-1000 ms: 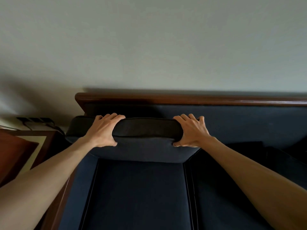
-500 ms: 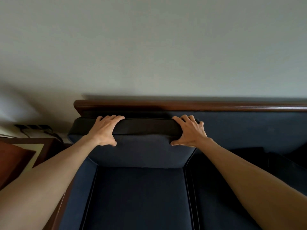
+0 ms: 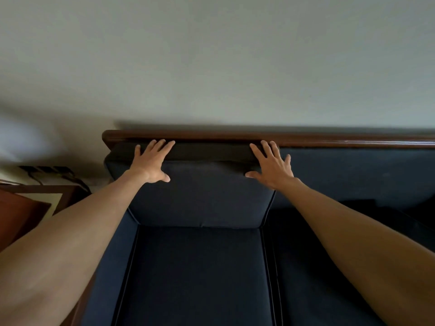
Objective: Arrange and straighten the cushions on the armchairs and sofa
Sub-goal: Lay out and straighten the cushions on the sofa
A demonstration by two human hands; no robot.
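A dark blue back cushion (image 3: pixel 200 196) stands upright at the left end of the sofa, its top edge just under the brown wooden back rail (image 3: pixel 235 135). My left hand (image 3: pixel 153 162) lies flat on the cushion's upper left part, fingers spread over the top edge. My right hand (image 3: pixel 270 164) presses flat on the upper right corner, fingers apart. Neither hand grips it. Below lies the dark blue seat cushion (image 3: pixel 197 274). To the right, the sofa's padded back (image 3: pixel 353 172) shows bare, with no back cushion in front of it.
A wooden side table (image 3: pixel 35 203) stands left of the sofa, with cables and plugs (image 3: pixel 47 171) on the wall behind it. A second seat cushion (image 3: pixel 317 267) lies to the right. A dark shape (image 3: pixel 400 215) rests at the far right. A plain wall rises behind.
The back cushion has gone up and back against the sofa's rail. Both hands have let go of its top edge and now press flat with fingers spread.
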